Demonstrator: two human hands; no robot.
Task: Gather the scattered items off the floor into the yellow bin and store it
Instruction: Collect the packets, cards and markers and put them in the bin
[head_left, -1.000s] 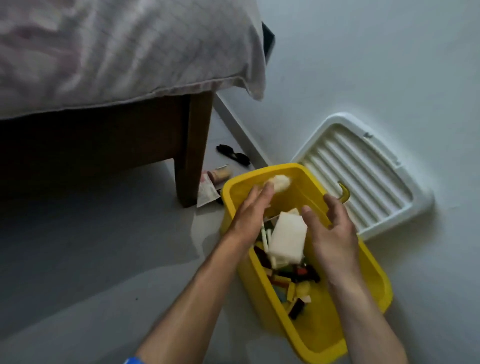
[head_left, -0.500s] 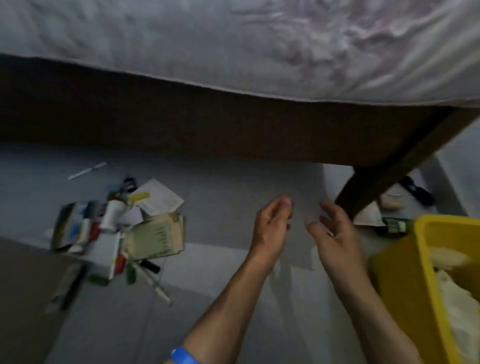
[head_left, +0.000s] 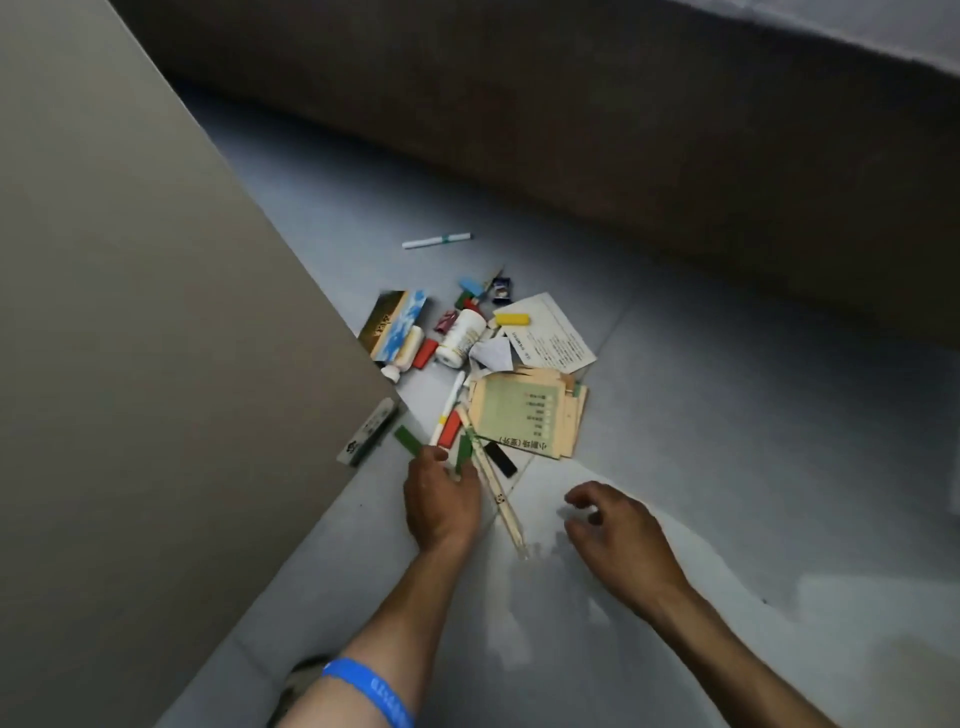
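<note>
Grey floor tiles (head_left: 727, 467) carry the scattered items (head_left: 462, 338), heaped beside a beige panel (head_left: 130, 312). Left hand (head_left: 441, 501) meets the nearest green strips (head_left: 408, 440), likely first pickings, grip unclear; right hand (head_left: 615, 530) hovers near, grip released and empty. Yellow bin unseen.

Looking down at scattered items (head_left: 483, 364) heaped on the grey floor (head_left: 727, 467), just beside a tall beige panel (head_left: 130, 312). Picking out a white bottle (head_left: 461, 335) lying on its side, a yellow block (head_left: 511, 319) on a printed sheet (head_left: 558, 338), a tan booklet (head_left: 524, 415), a black strip (head_left: 501, 460). Spotting a white pen (head_left: 436, 240) well apart, nearer the dark bed frame (head_left: 623, 130). Touching the heap's near edge with the left hand (head_left: 441, 499), fingertips (head_left: 434, 454) down among green strips (head_left: 408, 440) and a red piece (head_left: 449, 430), beside long pale sticks (head_left: 498, 493), grip unclear. Hovering the right hand (head_left: 618, 530) nearby, fingers loosely curled, holding nothing. Wearing a blue band (head_left: 371, 686) on the left forearm
</note>
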